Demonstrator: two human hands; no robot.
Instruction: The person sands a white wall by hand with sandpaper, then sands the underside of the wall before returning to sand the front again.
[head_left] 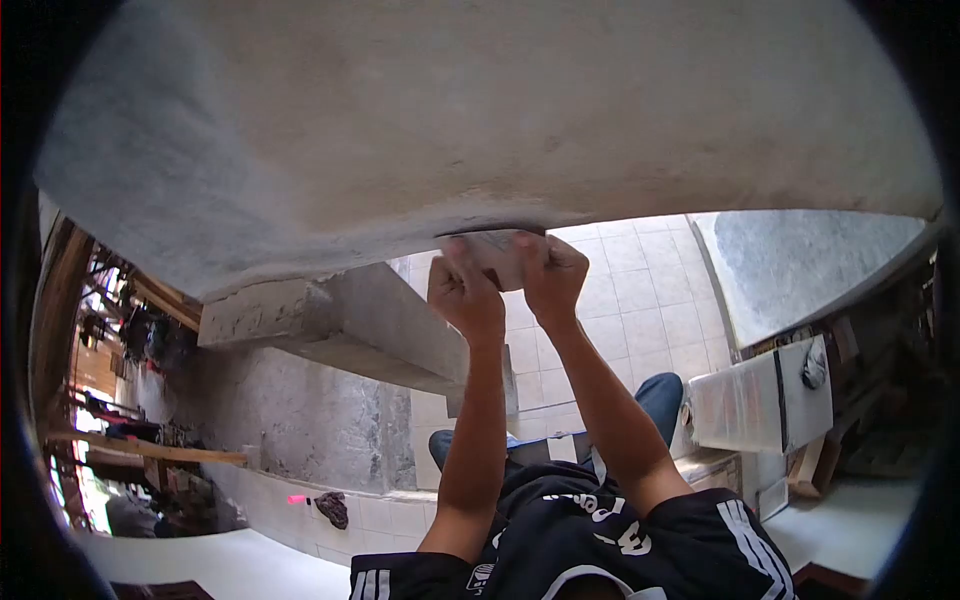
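Observation:
A pale, whitish sheet [500,255] with a small dark red patch near its lower edge is held up in front of me between both hands. My left hand [467,292] has its fingers curled in, with the thumb pressed on the sheet's left end. On its other end my right hand [553,280] is closed the same way, thumb on the near face. The top of the sheet lies right at the lower edge of a large grey plastered surface [500,120], along a dark strip of shadow. Both thumbs are smeared by motion, and the sheet's far side is hidden.
Below the plaster, a rough concrete beam [350,330] juts out to the left of my arms. Light tiles [640,310] cover the floor. A clear plastic bin [735,400] stands at right. On the left are a wooden plank [150,448] and a dark crumpled cloth [332,509].

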